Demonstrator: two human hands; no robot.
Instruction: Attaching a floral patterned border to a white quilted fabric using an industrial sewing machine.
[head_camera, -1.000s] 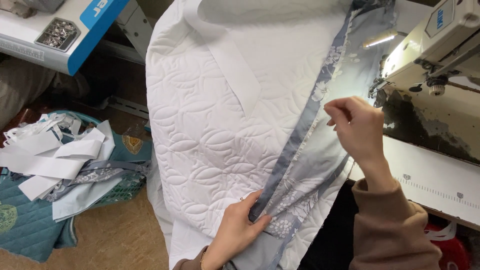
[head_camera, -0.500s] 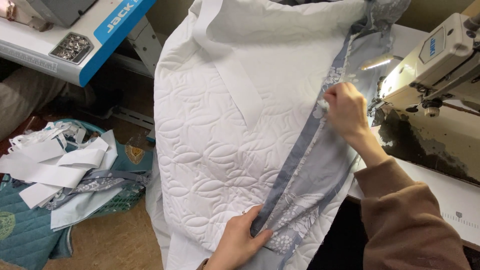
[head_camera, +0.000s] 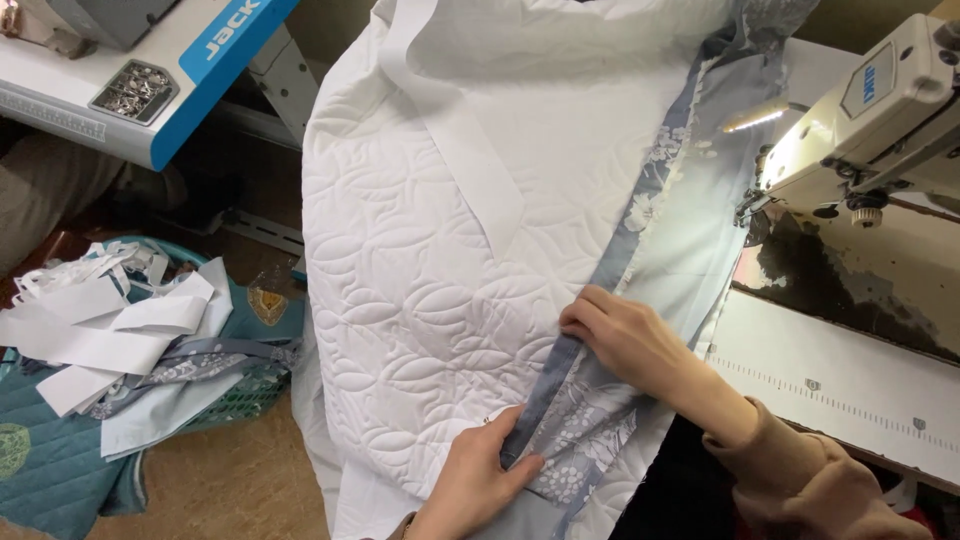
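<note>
A white quilted cloth (head_camera: 450, 290) with a leaf pattern lies spread across my lap. A blue-grey floral border strip (head_camera: 640, 215) runs along its right edge. My left hand (head_camera: 475, 480) pinches the lower end of that strip near the bottom of the frame. My right hand (head_camera: 620, 335) presses down on the strip a short way above the left one, fingers curled on the seam. A white flat band (head_camera: 470, 170) lies diagonally across the quilt's upper part.
A white sewing machine (head_camera: 880, 110) with a lit lamp stands at the right on a white table with a ruler edge (head_camera: 830, 385). Another machine table (head_camera: 150, 70), white and blue, is at the upper left. A basket of fabric scraps (head_camera: 130, 330) sits on the floor left.
My right hand has slid down the border strip from the upper part toward my left hand. The left hand has kept its hold on the lower end.
</note>
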